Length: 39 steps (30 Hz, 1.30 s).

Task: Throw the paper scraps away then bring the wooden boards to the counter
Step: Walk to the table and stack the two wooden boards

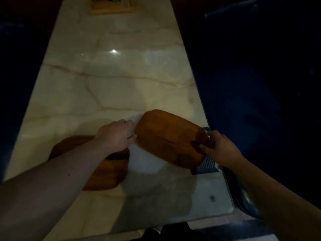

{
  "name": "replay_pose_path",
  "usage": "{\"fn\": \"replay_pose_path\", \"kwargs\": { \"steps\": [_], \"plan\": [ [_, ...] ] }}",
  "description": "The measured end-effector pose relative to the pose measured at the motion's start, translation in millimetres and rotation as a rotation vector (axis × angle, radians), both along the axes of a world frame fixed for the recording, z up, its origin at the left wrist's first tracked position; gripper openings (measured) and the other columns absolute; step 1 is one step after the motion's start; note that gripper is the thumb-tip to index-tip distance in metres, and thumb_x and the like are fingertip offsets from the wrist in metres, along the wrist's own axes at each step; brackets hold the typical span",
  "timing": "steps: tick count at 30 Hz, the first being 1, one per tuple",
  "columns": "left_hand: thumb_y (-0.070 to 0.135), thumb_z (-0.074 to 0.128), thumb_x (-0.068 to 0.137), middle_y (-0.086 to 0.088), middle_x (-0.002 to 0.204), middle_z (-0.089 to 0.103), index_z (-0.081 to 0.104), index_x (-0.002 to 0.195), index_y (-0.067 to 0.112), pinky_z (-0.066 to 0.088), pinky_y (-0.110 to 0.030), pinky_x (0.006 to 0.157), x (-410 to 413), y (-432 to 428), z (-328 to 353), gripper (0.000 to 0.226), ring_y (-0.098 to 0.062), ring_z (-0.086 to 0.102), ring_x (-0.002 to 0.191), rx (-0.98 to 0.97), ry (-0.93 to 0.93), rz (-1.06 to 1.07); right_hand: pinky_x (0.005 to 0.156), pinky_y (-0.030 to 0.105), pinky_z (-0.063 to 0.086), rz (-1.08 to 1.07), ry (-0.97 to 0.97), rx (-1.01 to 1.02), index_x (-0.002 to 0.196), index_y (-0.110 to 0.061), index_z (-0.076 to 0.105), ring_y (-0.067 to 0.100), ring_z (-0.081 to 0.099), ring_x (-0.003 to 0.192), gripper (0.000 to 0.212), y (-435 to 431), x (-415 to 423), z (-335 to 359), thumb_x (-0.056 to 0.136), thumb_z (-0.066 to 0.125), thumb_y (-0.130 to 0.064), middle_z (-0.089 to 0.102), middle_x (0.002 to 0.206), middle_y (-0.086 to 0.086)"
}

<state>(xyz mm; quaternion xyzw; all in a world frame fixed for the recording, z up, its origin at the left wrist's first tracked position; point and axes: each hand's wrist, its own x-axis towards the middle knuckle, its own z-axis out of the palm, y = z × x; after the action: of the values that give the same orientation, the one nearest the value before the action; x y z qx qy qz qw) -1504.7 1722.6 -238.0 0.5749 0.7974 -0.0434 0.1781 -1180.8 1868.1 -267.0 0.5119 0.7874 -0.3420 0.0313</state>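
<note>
- Head view: the right hand (219, 146) gripped the tilted board (171, 138) by its near end, over white paper (145, 159).
- The left hand (115, 134), fingers loosely spread, reached for that paper; it held nothing.
- Best to keep the board tilted while drawing the paper clear.
- A second board (104, 174) lay flat on the table (107, 80).
</note>
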Motion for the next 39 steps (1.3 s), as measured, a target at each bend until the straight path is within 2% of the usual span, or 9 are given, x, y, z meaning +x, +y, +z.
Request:
{"fn": "replay_pose_path", "kwargs": {
  "steps": [7, 11, 16, 20, 24, 28, 33, 36, 39],
  "plan": [
    [0.045, 0.054, 0.084, -0.014, 0.105, 0.06, 0.051, 0.109, 0.01, 0.05, -0.047, 0.08, -4, 46, -40, 0.043, -0.033, 0.058, 0.095, -0.058, -0.063, 0.171, 0.076, 0.035, 0.048, -0.137, 0.053, -0.102, 0.132, -0.02, 0.041, 0.021, 0.054, 0.095, 0.062, 34, -4, -42, 0.081, 0.07, -0.039, 0.053, 0.123, 0.012],
    [0.045, 0.056, 0.082, -0.013, 0.095, 0.059, 0.043, 0.082, 0.017, 0.05, -0.046, 0.075, -6, 51, -59, 0.03, -0.033, 0.058, 0.087, -0.113, -0.03, 0.191, 0.054, 0.012, 0.034, -0.116, 0.027, -0.121, 0.129, -0.016, 0.047, 0.002, 0.047, 0.074, 0.055, 44, -1, -53, 0.084, 0.069, -0.037, 0.057, 0.107, 0.0],
    [0.036, 0.064, 0.08, -0.017, 0.101, 0.062, 0.055, 0.1, 0.007, 0.047, -0.039, 0.077, -10, 58, -64, 0.036, -0.037, 0.058, 0.097, -0.069, -0.184, 0.376, 0.055, 0.016, 0.037, -0.091, 0.01, -0.097, 0.118, -0.012, 0.056, 0.011, 0.051, 0.077, 0.044, 52, -1, -56, 0.082, 0.073, -0.031, 0.056, 0.095, -0.001],
    [0.026, 0.066, 0.078, -0.013, 0.076, 0.058, 0.054, 0.067, 0.008, 0.037, -0.031, 0.06, -9, 64, -64, 0.025, -0.032, 0.059, 0.079, -0.084, -0.325, 0.437, 0.055, 0.019, 0.041, -0.158, 0.063, -0.165, 0.104, -0.012, 0.062, 0.005, 0.055, 0.071, 0.03, 57, -5, -55, 0.082, 0.073, -0.029, 0.058, 0.082, -0.009],
    [0.018, 0.066, 0.079, -0.008, 0.076, 0.053, 0.051, 0.07, 0.013, 0.034, -0.03, 0.063, -13, 62, -55, 0.019, -0.027, 0.053, 0.077, 0.073, -0.363, 0.51, 0.054, 0.019, 0.044, -0.236, 0.173, -0.236, 0.096, -0.017, 0.063, 0.007, 0.062, 0.075, 0.018, 61, -13, -44, 0.087, 0.066, -0.032, 0.064, 0.085, -0.005],
    [0.021, 0.063, 0.083, -0.008, 0.087, 0.06, 0.055, 0.082, 0.013, 0.039, -0.028, 0.068, -33, 45, -41, 0.012, -0.024, 0.056, 0.083, 0.21, -0.436, 0.594, 0.061, 0.029, 0.051, -0.261, 0.263, -0.276, 0.094, -0.024, 0.059, 0.017, 0.065, 0.082, 0.017, 55, -32, -27, 0.089, 0.059, -0.04, 0.066, 0.094, 0.001],
    [0.024, 0.06, 0.086, -0.013, 0.097, 0.062, 0.058, 0.093, 0.013, 0.054, -0.049, 0.075, -62, -5, -19, 0.013, -0.033, 0.062, 0.082, 0.278, -0.524, 0.711, 0.055, 0.033, 0.054, -0.215, 0.294, -0.263, 0.094, -0.02, 0.057, 0.021, 0.066, 0.075, 0.021, 24, -79, -13, 0.09, 0.058, -0.04, 0.066, 0.09, 0.005],
    [0.024, 0.061, 0.086, -0.015, 0.097, 0.062, 0.058, 0.093, 0.011, 0.054, -0.049, 0.074, -87, -48, -11, 0.015, -0.034, 0.061, 0.081, 0.293, -0.474, 0.762, 0.056, 0.041, 0.056, -0.127, 0.262, -0.243, 0.096, -0.014, 0.057, 0.025, 0.067, 0.062, 0.027, -1, -118, -11, 0.09, 0.059, -0.04, 0.067, 0.081, 0.008],
    [0.027, 0.062, 0.086, -0.006, 0.091, 0.06, 0.058, 0.096, 0.011, 0.054, -0.04, 0.065, -112, -96, -11, 0.019, -0.026, 0.06, 0.082, 0.296, -0.478, 0.825, 0.05, 0.033, 0.053, -0.021, 0.258, -0.287, 0.096, -0.015, 0.054, 0.024, 0.066, 0.065, 0.028, -26, -156, -12, 0.087, 0.065, -0.038, 0.065, 0.087, 0.008]
  ]
}}
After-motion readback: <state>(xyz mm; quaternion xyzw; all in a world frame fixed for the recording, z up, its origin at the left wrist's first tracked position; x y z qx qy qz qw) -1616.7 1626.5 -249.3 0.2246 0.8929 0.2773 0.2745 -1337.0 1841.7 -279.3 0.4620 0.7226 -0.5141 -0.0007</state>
